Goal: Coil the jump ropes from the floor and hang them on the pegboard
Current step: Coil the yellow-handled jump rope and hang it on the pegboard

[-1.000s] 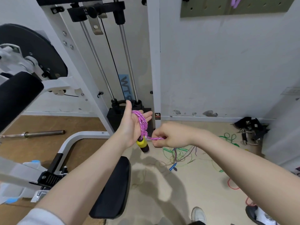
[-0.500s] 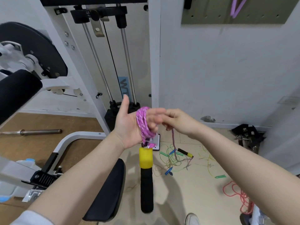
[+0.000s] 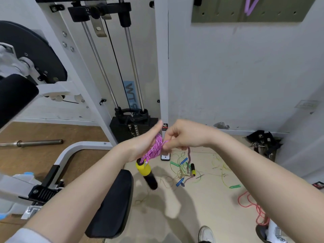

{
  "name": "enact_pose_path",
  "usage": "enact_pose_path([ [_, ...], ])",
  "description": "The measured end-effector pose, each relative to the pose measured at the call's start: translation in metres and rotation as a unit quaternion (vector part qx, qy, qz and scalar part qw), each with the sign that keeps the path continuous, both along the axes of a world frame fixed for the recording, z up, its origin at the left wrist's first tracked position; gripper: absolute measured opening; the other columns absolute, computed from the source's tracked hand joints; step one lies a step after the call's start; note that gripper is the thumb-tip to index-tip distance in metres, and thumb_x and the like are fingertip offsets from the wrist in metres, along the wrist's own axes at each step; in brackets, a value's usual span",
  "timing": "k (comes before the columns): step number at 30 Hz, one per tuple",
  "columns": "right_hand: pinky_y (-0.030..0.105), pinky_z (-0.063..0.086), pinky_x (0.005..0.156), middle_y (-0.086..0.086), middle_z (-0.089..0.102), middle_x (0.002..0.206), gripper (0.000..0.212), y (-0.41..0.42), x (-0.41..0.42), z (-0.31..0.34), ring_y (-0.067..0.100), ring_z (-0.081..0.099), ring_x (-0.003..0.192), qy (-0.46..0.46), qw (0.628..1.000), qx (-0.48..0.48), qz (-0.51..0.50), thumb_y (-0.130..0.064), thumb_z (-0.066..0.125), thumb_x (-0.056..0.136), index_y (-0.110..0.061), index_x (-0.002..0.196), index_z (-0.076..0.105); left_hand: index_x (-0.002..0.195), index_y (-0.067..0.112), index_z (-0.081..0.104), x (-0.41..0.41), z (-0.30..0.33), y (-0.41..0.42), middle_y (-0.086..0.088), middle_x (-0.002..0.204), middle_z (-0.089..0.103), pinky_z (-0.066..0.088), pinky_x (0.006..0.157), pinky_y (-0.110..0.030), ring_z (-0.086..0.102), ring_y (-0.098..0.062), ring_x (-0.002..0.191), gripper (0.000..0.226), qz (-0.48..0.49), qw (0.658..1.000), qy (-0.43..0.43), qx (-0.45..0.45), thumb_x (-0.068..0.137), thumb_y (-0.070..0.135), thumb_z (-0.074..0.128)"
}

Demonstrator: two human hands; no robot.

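A pink braided jump rope (image 3: 156, 149) is wound in several turns around my left hand (image 3: 140, 142), whose fingers point straight up. One yellow-and-black handle (image 3: 146, 172) dangles just below that hand. My right hand (image 3: 185, 135) pinches the rope right beside the coil. From it the loose end drops to the second yellow-and-black handle (image 3: 192, 170) near the floor. The green pegboard (image 3: 219, 14) is on the wall at the top right, with a purple band (image 3: 250, 6) hanging on it. Thin green ropes with blue and green handles (image 3: 180, 168) and a red rope (image 3: 252, 207) lie on the floor.
A white weight machine with a black weight stack (image 3: 133, 127) stands right behind my hands. Its black seat pad (image 3: 112, 202) is under my left forearm. A steel barbell (image 3: 35, 142) lies on the wooden floor at left. Black gear (image 3: 263, 139) sits by the right wall.
My right hand has carried the rope around my left hand, adding turns to the coil. The dangling handle has swung and now tilts to the right.
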State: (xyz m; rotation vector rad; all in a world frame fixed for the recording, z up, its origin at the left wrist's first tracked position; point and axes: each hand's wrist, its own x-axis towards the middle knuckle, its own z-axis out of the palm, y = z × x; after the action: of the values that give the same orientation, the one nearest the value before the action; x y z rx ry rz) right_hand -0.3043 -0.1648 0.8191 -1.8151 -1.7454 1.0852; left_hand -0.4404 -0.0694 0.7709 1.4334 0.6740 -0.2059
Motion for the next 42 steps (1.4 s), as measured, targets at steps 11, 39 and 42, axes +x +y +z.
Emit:
enact_pose_path([
  [11, 0.013, 0.04, 0.056, 0.0, 0.048, 0.058, 0.025, 0.006, 0.016, -0.032, 0.004, 0.046, 0.051, 0.209, 0.974, 0.032, -0.079, -0.011, 0.041, 0.098, -0.013, 0.079, 0.056, 0.109, -0.011, 0.063, -0.011, 0.018, 0.014, -0.021, 0.096, 0.07, 0.053, 0.084, -0.036, 0.069, -0.029, 0.084, 0.103, 0.082, 0.849, -0.374, -0.365, 0.072, 0.08, 0.031],
  [39, 0.024, 0.043, 0.066, -0.006, 0.053, 0.053, 0.018, 0.003, 0.011, -0.035, 0.007, 0.052, 0.054, 0.167, 0.985, -0.044, -0.001, -0.013, 0.048, 0.096, -0.016, 0.086, 0.063, 0.14, -0.012, 0.021, -0.021, 0.023, 0.029, -0.023, 0.11, 0.06, 0.031, 0.108, -0.037, 0.059, -0.029, 0.094, 0.101, 0.028, 0.786, -0.448, -0.425, 0.082, 0.066, 0.047],
  [42, 0.024, 0.041, 0.056, -0.003, 0.044, 0.047, 0.014, -0.001, 0.007, -0.036, 0.008, 0.042, 0.044, 0.171, 0.98, -0.1, -0.002, -0.014, 0.046, 0.097, -0.012, 0.098, 0.06, 0.14, -0.011, 0.026, -0.021, 0.025, 0.03, -0.024, 0.136, 0.048, 0.033, 0.11, -0.036, 0.054, -0.027, 0.121, 0.105, 0.218, 0.831, -0.407, -0.309, 0.078, 0.071, 0.045],
])
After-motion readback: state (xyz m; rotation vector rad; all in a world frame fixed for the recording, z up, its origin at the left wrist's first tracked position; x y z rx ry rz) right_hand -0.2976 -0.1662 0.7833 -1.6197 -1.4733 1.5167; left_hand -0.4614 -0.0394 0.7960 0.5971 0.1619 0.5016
